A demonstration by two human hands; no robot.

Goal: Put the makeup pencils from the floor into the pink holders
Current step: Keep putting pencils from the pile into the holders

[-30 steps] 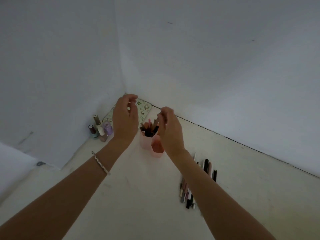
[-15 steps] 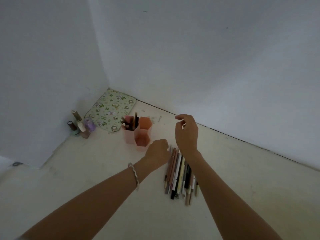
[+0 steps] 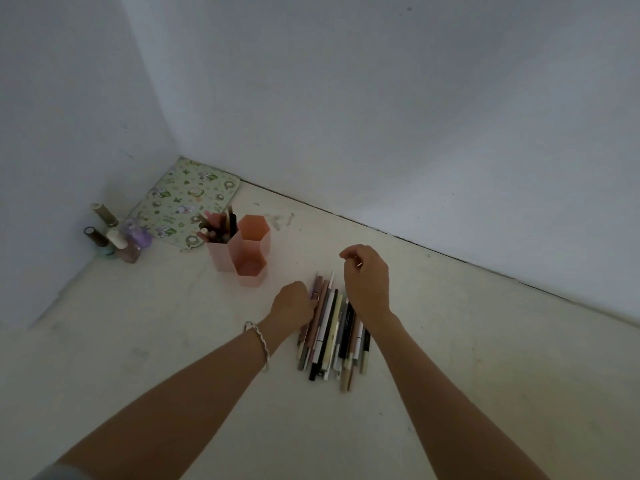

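Observation:
Several makeup pencils (image 3: 330,332) lie side by side in a row on the pale floor. My left hand (image 3: 292,306) is down at the left edge of the row, fingers touching the outermost pinkish pencil (image 3: 317,315); whether it grips it is unclear. My right hand (image 3: 365,280) hovers over the right part of the row, fingers loosely curled, nothing seen in it. Joined pink hexagonal holders (image 3: 242,252) stand up and left of the row; the left one holds several pencils, the other two look empty.
A green patterned mat (image 3: 187,204) lies in the room corner behind the holders. Several nail polish bottles (image 3: 116,240) stand against the left wall. White walls close in on the left and behind.
Both hands left the holders and came down to the pencil row; the left hand now touches its left edge. The view has swung to the right and down.

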